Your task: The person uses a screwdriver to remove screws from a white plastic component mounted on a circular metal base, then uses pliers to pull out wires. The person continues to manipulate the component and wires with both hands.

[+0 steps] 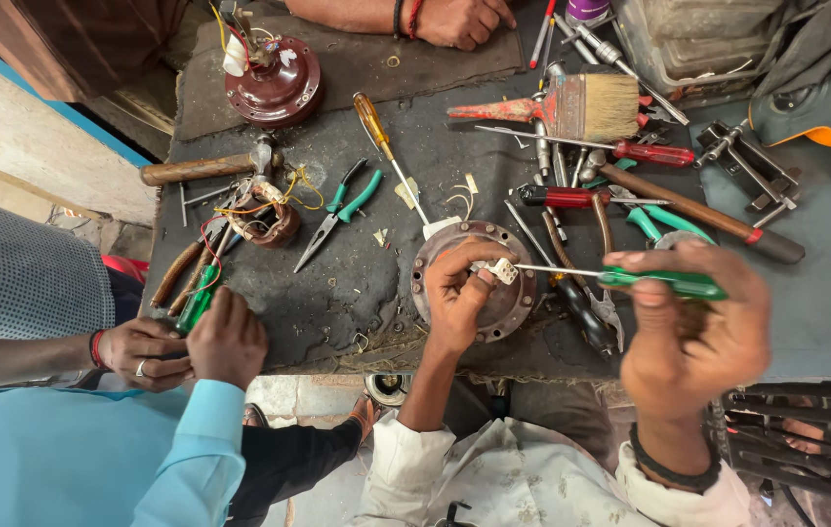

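Observation:
My left hand [456, 295] pinches a small white plastic connector block [502, 270] above a round grey metal motor cover [508, 298] on the dark work mat. My right hand [693, 327] grips a green-handled screwdriver [674, 282]. Its thin shaft runs left, and the tip meets the white block. Both my sleeves are white and patterned.
Another person's two hands [186, 344] rest at the mat's left edge by a green tool. A third person's hand [459, 20] lies at the top. Pliers [342, 210], a yellow screwdriver [376, 127], a hammer [202, 168], a brush [571, 105], a maroon motor hub [274, 83] and several tools litter the mat.

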